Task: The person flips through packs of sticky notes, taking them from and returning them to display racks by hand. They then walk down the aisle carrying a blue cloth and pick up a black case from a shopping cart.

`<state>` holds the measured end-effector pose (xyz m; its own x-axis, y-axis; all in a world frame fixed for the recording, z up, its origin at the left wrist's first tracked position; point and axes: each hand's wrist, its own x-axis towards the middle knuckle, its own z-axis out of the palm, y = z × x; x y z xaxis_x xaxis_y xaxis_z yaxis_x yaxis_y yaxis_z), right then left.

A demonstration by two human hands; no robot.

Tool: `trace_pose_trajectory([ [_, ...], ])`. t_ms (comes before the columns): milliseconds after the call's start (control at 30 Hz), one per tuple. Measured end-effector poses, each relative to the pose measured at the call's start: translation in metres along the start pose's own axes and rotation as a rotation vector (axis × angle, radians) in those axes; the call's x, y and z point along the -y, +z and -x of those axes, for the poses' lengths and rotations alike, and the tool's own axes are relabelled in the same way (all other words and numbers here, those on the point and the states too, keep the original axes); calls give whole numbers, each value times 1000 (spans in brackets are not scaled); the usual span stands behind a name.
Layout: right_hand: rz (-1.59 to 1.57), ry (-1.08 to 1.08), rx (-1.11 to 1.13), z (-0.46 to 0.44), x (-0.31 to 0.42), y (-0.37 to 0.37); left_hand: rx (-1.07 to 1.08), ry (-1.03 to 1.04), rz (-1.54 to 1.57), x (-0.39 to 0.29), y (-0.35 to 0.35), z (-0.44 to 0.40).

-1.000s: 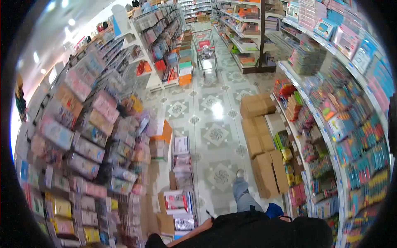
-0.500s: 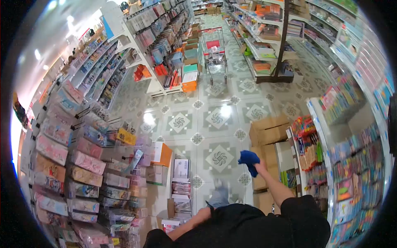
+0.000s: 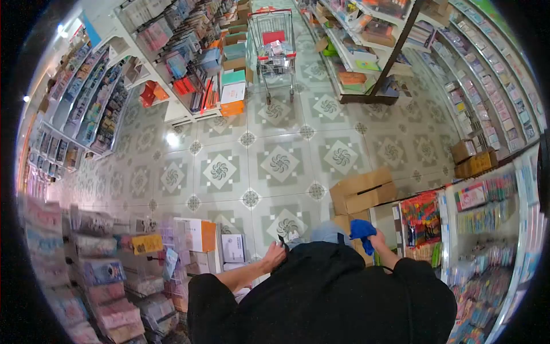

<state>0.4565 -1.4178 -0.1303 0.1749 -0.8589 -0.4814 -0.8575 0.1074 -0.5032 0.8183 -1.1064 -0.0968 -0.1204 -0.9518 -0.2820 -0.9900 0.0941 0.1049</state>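
Observation:
My right hand (image 3: 377,241) is closed on a bunched blue cloth (image 3: 362,230), held out over the cardboard at my right. My left hand (image 3: 275,255) is in front of my body, its fingers closed. A small dark tip shows at the top of that hand, too little to name. Between the hands, part of my light blue trouser leg (image 3: 329,232) shows beyond my black top.
An open cardboard box (image 3: 364,192) stands on the patterned tile floor (image 3: 281,163) at front right. Ahead is a shopping cart (image 3: 276,54) with goods. Hanging packets (image 3: 103,272) line my left; a shelf of small packets (image 3: 492,218) is at my right.
The view has shifted forward, bringing the cart and boxes nearer. My right hand has drawn in towards my body with the blue cloth. My left hand has come up a little.

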Motion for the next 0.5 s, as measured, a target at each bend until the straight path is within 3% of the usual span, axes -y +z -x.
trace_pose_trajectory([
  [100,-81,114,-50,-23,-28,20,117,16,-133,48,-29,-39],
  [233,-54,229,-1,-74,19,28,286,4,-32,125,-66,-100],
  [300,121,229,21,-137,50,42,47,-68,-30,171,-60,-128],
  [367,-71,211,42,-196,87,42,-31,-88,-75,209,-72,-152],
  [433,-52,147,122,-265,143,29,-409,-154,246,243,-111,-180],
  [467,-29,65,183,-302,178,17,-472,-181,301,255,-125,-196],
  [500,-200,14,17,-321,230,13,-466,-193,306,269,-135,-211],
])
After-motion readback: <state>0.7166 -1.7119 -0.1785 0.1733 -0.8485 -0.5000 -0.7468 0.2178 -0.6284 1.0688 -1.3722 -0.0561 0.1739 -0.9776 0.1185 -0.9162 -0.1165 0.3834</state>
